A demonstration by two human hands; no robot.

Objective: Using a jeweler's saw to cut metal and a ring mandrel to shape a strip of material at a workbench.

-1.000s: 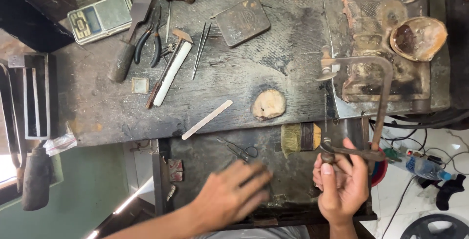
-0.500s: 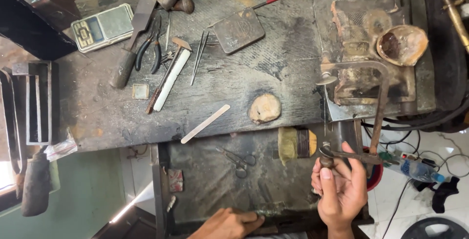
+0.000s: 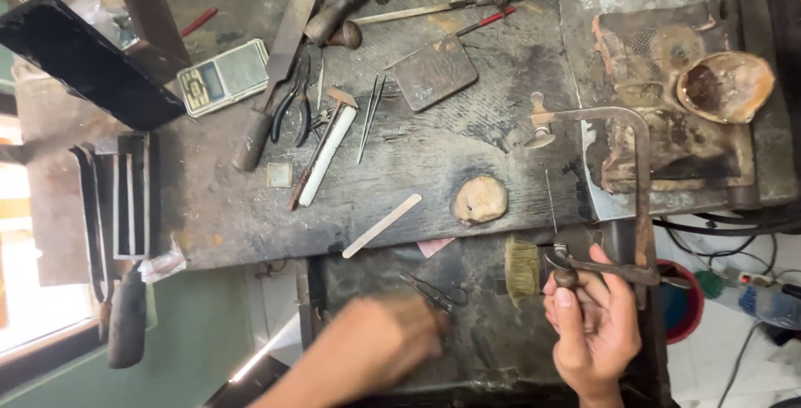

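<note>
My right hand grips the lower end of a metal jeweller's saw frame, thumb on its knob beside the thin blade. The frame arches up over the edge of the dark workbench. My left hand is blurred, fingers apart and holding nothing, over the open drawer tray right beside small black scissors. A small bristle brush lies in the tray between my hands.
The bench holds a flat wooden stick, a round wooden block, tweezers, pliers, a large file, a small digital scale, a square metal plate and a shell-like bowl. Cables and a red bucket are at the right.
My left hand dropped to the drawer's near edge, then came back up into the tray next to the scissors. The right hand kept its grip on the saw frame.
</note>
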